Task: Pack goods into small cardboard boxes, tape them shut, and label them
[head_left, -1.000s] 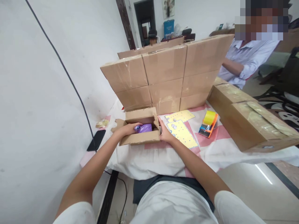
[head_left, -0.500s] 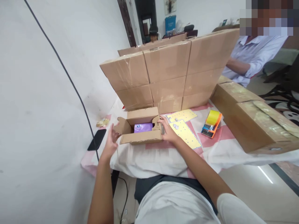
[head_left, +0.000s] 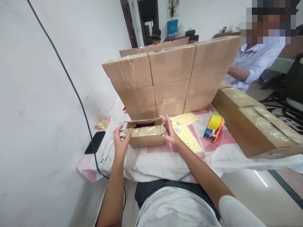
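Observation:
A small cardboard box [head_left: 148, 141] sits on the table in front of me. Its near flap, with shiny tape on it, lies folded over the top, while the far flap stands up and a dark gap shows between them. My left hand [head_left: 121, 140] grips the box's left end, thumb at the near corner and fingers behind. At the opposite end, my right hand [head_left: 170, 130] has its thumb at the near corner and its fingers toward the far corner. Yellow patterned patches [head_left: 189, 138] on the cloth lie just right of that hand.
Stacked taped boxes [head_left: 170, 69] form a wall behind. A tape dispenser [head_left: 213, 127] with yellow tape lies to the right, before more long boxes [head_left: 251, 126]. On the left are a black phone [head_left: 95, 142], crumpled tape [head_left: 102, 124] and a hanging cable [head_left: 71, 82]. Another person [head_left: 257, 60] is at far right.
The box's end flaps and near flap have folded inward, hiding the purple packet inside. My left hand has moved right, against the box's end. The right hand stays at the other end.

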Tool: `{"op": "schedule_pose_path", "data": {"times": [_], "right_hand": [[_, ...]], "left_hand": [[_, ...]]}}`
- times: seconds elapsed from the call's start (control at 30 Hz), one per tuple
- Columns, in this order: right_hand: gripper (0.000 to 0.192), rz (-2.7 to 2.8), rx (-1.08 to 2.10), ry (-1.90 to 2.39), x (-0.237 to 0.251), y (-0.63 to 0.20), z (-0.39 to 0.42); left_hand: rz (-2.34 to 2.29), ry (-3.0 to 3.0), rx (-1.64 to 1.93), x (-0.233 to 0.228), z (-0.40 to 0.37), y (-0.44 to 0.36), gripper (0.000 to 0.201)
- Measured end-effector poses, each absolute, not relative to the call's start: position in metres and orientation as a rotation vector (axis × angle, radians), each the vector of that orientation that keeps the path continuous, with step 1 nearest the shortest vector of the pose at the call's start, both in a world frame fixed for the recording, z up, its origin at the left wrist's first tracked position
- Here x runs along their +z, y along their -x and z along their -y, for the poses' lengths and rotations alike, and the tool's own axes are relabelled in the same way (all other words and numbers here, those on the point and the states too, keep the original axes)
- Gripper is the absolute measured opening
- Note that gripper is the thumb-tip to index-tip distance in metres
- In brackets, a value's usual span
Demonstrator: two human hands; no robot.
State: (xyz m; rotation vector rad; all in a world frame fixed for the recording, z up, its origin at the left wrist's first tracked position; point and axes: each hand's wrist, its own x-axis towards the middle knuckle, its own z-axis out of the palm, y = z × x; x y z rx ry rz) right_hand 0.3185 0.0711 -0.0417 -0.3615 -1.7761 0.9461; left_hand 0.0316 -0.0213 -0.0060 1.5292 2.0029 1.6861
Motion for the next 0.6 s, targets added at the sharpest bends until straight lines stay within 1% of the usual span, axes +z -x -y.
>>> {"op": "schedule_pose_path", "data": {"times": [0.1, 0.17, 0.27, 0.33, 0.4, 0.47, 0.53, 0.57, 0.6], "right_hand": [[0.095, 1.925, 0.759, 0.374, -0.036, -0.327, -0.074], [0.095, 2.007, 0.641, 0.411, -0.032, -0.331, -0.078], [0.096, 2.056, 0.558, 0.444, -0.027, -0.330, -0.079], [0.096, 2.088, 0.538, 0.472, -0.024, -0.329, -0.074], [0.092, 2.106, 0.501, 0.540, -0.022, -0.333, -0.064], [0.077, 1.996, 0.408, 0.678, -0.019, -0.349, -0.050], [0.062, 1.680, 0.243, 0.890, -0.018, -0.382, -0.039], [0.058, 1.466, 0.151, 0.998, -0.018, -0.404, -0.035], [0.058, 1.241, 0.074, 1.103, -0.020, -0.428, -0.034]], "left_hand": [[-2.063, -1.878, 1.586, 0.004, 0.026, -0.043, 0.041], [-2.054, -2.186, 1.350, 0.010, 0.030, -0.055, 0.036], [-2.017, -2.440, 0.994, 0.013, 0.033, -0.073, 0.042], [-2.060, -2.459, 0.937, 0.012, 0.034, -0.080, 0.048], [-2.093, -2.456, 0.929, 0.009, 0.034, -0.081, 0.048], [-2.101, -2.461, 0.928, 0.006, 0.034, -0.079, 0.048], [-2.105, -2.465, 0.935, 0.004, 0.033, -0.077, 0.050], [-2.112, -2.463, 0.938, 0.003, 0.031, -0.076, 0.051], [-2.124, -2.457, 0.940, 0.002, 0.030, -0.076, 0.054]]}}
